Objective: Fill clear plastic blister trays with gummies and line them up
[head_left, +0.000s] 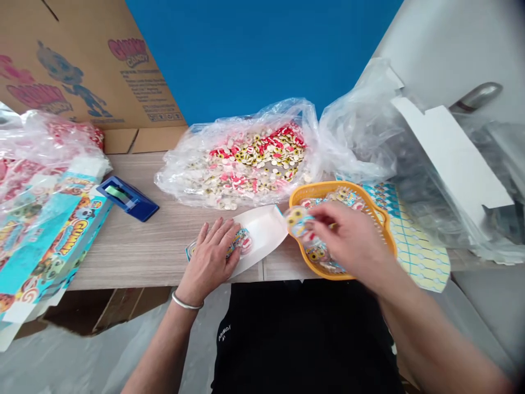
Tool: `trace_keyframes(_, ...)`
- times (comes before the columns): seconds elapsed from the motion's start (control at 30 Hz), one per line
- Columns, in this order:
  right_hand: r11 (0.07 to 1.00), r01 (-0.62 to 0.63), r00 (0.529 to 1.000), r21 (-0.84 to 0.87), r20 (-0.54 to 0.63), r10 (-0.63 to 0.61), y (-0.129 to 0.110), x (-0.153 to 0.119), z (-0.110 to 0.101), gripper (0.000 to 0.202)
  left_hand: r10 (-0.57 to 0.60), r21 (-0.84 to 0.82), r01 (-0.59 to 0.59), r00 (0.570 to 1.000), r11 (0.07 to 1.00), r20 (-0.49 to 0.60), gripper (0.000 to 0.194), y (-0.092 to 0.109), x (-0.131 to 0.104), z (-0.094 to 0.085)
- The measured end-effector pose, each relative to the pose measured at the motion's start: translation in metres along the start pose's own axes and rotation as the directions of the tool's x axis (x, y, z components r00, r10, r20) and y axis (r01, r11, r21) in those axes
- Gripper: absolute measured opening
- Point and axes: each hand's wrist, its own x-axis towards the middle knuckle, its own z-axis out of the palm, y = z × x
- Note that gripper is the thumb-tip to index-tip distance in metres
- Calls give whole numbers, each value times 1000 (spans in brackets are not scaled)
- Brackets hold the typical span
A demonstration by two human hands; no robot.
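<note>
My left hand (pixel 213 251) lies with fingers stretched over small clear candy packets (pixel 245 243) in a white-lined cardboard box (pixel 266 227); its palm hides part of them. With thumb and fingers closed, my right hand (pixel 348 230) pinches a candy packet (pixel 298 220) above the left rim of a yellow plastic basket (pixel 342 185). That packet shows yellow-and-black eye shapes and some red, and is slightly blurred. More such packets (pixel 318 253) lie in the basket, partly covered by my right hand.
Behind stands an open clear bag (pixel 246 158) of loose red, white and yellow candies. A blue tape dispenser (pixel 129 198) and blue Gummy cartons (pixel 74 235) are at left, under a large brown box (pixel 90 65). Right are plastic bags (pixel 356 137) and a yellow printed sheet (pixel 422 251).
</note>
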Motion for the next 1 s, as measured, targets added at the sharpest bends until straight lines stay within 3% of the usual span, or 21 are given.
trace_keyframes(0.07, 963, -2, 998, 271, 68, -17, -25, 7, 31, 23, -2, -9, 2, 1000, 1000, -15, 56, 0, 0, 1)
trace_keyframes(0.1, 945, -22, 997, 327, 76, -4, -35, 12, 49, 22, -3, -14, 3, 1000, 1000, -25, 59, 0, -1, 1)
trace_keyframes(0.2, 936, -83, 994, 342, 98, 52, -50, 28, 96, 21, -7, -24, 6, 998, 1000, -57, 69, 1, -1, 2)
trace_keyframes(0.3, 950, -109, 989, 293, 127, 74, -53, 36, 120, 21, -13, -29, 12, 999, 999, -52, 73, 2, -2, 1)
trace_keyframes(0.57, 989, -36, 989, 143, 146, 15, -62, 33, 125, 12, -13, 13, 13, 1000, 1000, 21, 54, 2, 0, -3)
trace_keyframes(0.8, 998, 39, 987, 47, 157, -46, -51, 13, 110, 17, 7, 61, -8, 1000, 998, 14, 52, 0, 1, 1)
trace_keyframes(0.9, 988, 152, 972, -18, 186, -146, -43, -7, 109, 17, 19, 62, -21, 999, 998, 26, 57, 0, 1, 1)
trace_keyframes(1.0, 958, 287, 948, 15, 140, -286, -35, -21, 118, 33, 27, 58, -30, 998, 998, 50, 65, -1, 2, 0)
